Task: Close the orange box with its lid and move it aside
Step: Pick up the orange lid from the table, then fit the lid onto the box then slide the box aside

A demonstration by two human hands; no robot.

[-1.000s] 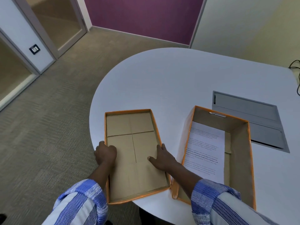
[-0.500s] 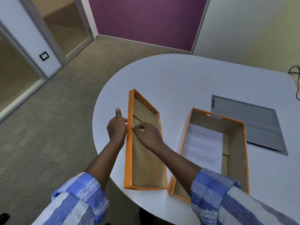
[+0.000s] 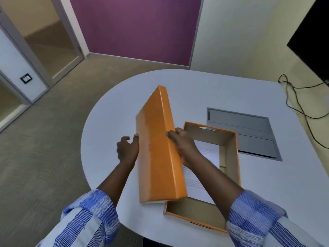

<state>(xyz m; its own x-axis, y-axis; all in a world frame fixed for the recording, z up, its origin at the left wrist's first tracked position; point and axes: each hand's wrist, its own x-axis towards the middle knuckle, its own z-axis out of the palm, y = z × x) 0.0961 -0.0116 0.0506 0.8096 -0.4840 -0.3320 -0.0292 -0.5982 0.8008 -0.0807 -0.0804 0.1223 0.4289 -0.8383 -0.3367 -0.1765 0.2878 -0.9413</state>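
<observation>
The orange lid is lifted off the table and tilted, its orange top turned toward me, hanging just left of the box. My right hand grips its right long edge. My left hand rests against its left long edge, thumb on the face and fingers partly spread. The open orange box sits on the white table to the right, cardboard brown inside, with a printed white sheet lying in it. The lid's near right corner overlaps the box's left wall.
A grey cable hatch is set into the table behind the box. Black cables trail off the table's far right edge below a dark screen. Carpeted floor and glass doors lie to the left.
The lid lay inside-up on the table with both hands on it. It was stood on its long edge, then flipped over and carried right toward the box.
</observation>
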